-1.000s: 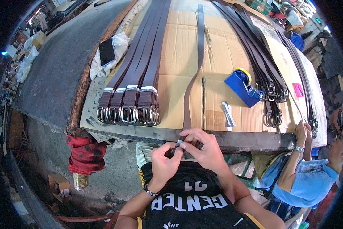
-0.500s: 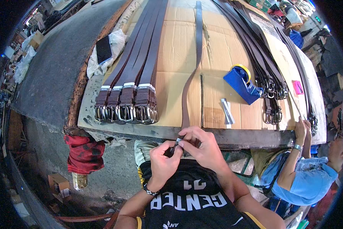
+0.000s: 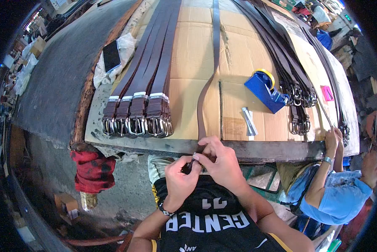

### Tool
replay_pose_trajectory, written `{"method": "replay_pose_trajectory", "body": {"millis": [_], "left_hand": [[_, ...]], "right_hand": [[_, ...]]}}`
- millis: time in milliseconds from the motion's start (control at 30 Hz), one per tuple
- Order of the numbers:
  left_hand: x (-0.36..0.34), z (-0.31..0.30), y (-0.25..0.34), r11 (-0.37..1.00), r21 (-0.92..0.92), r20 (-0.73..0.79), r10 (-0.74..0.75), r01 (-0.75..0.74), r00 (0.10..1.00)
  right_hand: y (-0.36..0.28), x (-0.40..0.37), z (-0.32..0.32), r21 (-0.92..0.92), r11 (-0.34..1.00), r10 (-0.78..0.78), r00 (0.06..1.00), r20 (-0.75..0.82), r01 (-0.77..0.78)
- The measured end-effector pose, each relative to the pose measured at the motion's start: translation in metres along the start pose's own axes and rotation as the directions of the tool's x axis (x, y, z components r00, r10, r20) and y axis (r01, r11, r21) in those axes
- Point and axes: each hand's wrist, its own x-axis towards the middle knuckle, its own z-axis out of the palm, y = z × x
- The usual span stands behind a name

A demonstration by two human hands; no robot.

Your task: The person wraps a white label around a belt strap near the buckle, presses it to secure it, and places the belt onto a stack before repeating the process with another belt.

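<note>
One dark brown belt [image 3: 208, 90] runs from the far side of the table down to its front edge, where both my hands grip its near end. My left hand [image 3: 181, 172] pinches the belt near the buckle end, which is mostly hidden by my fingers. Close beside it, my right hand [image 3: 218, 161] is closed on the same belt, thumb meeting my left fingertips. To the left lies a stack of brown belts [image 3: 146, 75] with silver buckles [image 3: 138, 126] and white labels wrapped near the buckles.
A blue tape dispenser [image 3: 264, 92] and white label strips [image 3: 249, 121] lie right of the belt. Farther right are more buckled belts [image 3: 295, 82] and a pink item [image 3: 327, 93]. A phone [image 3: 111, 56] rests at left. A co-worker in blue [image 3: 335, 193] stands at right.
The white label visible at my fingertips earlier is now covered by my right hand's fingers, which have shifted slightly over the belt. The hands stay at the table edge.
</note>
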Motion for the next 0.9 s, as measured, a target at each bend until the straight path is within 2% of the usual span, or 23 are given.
{"method": "replay_pose_trajectory", "body": {"millis": [133, 233, 333, 433, 533, 633, 833, 900], "left_hand": [[-0.001, 0.001, -0.002, 0.999, -0.016, -0.005, -0.036, 0.036, 0.999], [-0.004, -0.001, -0.006, 0.989, -0.084, 0.025, -0.120, 0.121, 0.992], [-0.001, 0.000, 0.000, 0.982, -0.141, 0.021, -0.122, 0.123, 0.992], [-0.001, -0.001, 0.001, 0.942, -0.255, 0.072, -0.205, 0.217, 0.976], [0.000, -0.001, -0.002, 0.943, -0.264, 0.087, -0.188, 0.204, 0.978], [0.001, -0.002, 0.008, 0.874, -0.384, 0.145, -0.262, 0.298, 0.954], [-0.002, 0.001, 0.003, 0.854, -0.383, 0.118, -0.334, 0.353, 0.935], [-0.003, -0.001, -0.006, 0.842, -0.407, 0.138, -0.326, 0.353, 0.935]], "right_hand": [[0.007, -0.002, 0.004, -0.071, 0.995, -0.072, 0.996, -0.053, 0.069], [0.006, -0.002, 0.002, -0.155, 0.985, -0.089, 0.994, -0.061, 0.079], [0.010, -0.002, 0.000, -0.160, 0.987, -0.021, 0.999, -0.047, 0.013], [0.013, -0.003, 0.000, -0.061, 0.998, -0.023, 0.999, -0.049, 0.020], [0.006, -0.005, -0.003, 0.065, 0.997, 0.049, 0.999, 0.000, -0.049], [0.005, -0.006, -0.003, 0.178, 0.984, 0.026, 1.000, -0.005, -0.024], [0.014, -0.007, -0.006, 0.246, 0.969, -0.024, 0.999, 0.030, 0.016], [0.014, -0.007, -0.009, 0.293, 0.956, -0.002, 0.998, 0.066, -0.017]]}}
